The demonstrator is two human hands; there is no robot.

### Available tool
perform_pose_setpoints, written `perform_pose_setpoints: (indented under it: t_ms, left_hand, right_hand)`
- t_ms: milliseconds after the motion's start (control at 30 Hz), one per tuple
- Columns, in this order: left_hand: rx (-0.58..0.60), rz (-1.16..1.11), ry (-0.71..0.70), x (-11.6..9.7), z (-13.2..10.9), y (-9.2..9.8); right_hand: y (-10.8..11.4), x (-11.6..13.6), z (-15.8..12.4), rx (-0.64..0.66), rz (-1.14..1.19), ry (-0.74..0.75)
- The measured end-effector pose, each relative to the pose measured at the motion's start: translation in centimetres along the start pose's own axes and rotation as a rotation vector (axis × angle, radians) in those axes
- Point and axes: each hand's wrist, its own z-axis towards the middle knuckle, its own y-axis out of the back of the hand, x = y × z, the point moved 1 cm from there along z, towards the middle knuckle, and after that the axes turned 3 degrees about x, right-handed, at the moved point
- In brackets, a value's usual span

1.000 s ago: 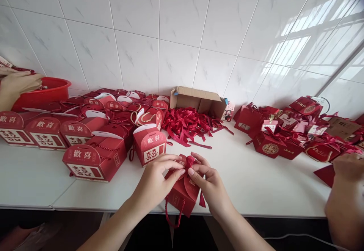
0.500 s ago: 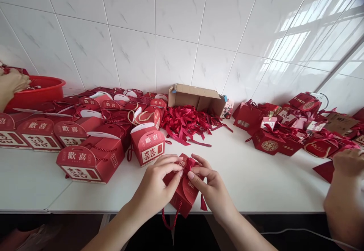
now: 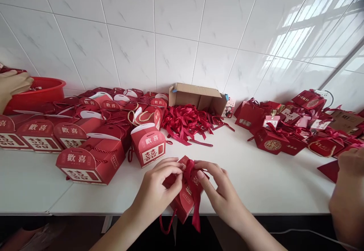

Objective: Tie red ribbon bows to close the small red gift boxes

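A red gift box [image 3: 183, 201] with pale lettering sits at the table's front edge, turned at an angle, a twisted red cord handle [image 3: 168, 224] hanging below it. Across its top is a red satin ribbon [image 3: 194, 188] gathered in a bow, one long tail draping down the front. My left hand [image 3: 163, 181] pinches the ribbon at the bow's left side with thumb and forefinger. On the other side, my right hand [image 3: 217, 184] has its fingers closed around the bow's right part; the fingertips partly hide the knot.
Several red boxes [image 3: 91, 162] with handles fill the left side. Loose red ribbons [image 3: 184, 124] spill from a cardboard carton [image 3: 199, 91]. Beribboned boxes [image 3: 273, 141] stand at right. Other people's hands show at a red basin [image 3: 51, 88] and at the right edge.
A ribbon tail now hangs over the front of the box. My right hand has shifted slightly right, its thumb away from the knot; my left hand stays at the bow.
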Motion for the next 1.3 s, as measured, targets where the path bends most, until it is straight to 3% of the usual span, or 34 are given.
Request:
perform_pose_setpoints:
  t_ms: [200,267,400,533,667,733,900,1067,1200,1300]
  left_hand:
    - [0.051,-0.008,-0.038,0.1,0.5,0.3]
    - [0.082,-0.015,-0.036,0.1,0.6,0.3]
    - [0.122,-0.063,-0.026,0.2,0.7,0.5]
    - [0.201,-0.085,-0.052,0.1,1.0,1.0]
    - [0.27,-0.056,-0.073,-0.2,1.7,1.7]
    - [0.309,-0.021,-0.083,-0.4,2.1,2.1]
    - [0.393,0.1,-0.139,-0.8,3.1,2.8]
    - [0.367,0.229,-0.15,-0.1,3.8,3.1]
    - [0.397,0.096,-0.034,0.6,3.9,3.5]
    - [0.494,-0.044,0.02,0.5,3.9,3.7]
  right_hand:
    - [1.4,0.5,1.1,-0.033,-0.255,0.188]
    - [2.3,1.5,0.7,0.014,-0.28,0.226]
    - [3.9,3.5,0.0,0.266,-0.241,0.168]
    - [4.4,3.8,2.1,0.236,-0.163,0.101]
    - [3.8,3.4,4.3,0.382,0.017,0.27]
    - [3.8,3.2,4.4,0.432,-0.005,0.39]
    - [3.8,2.0,3.6,0.41,-0.208,0.563]
    - [3.3,1.4,3.1,0.394,-0.294,0.614]
    - [3.0,1.2,2.9,0.35,-0.313,0.627]
    - [2.9,1.1,2.9,0.336,-0.358,0.665]
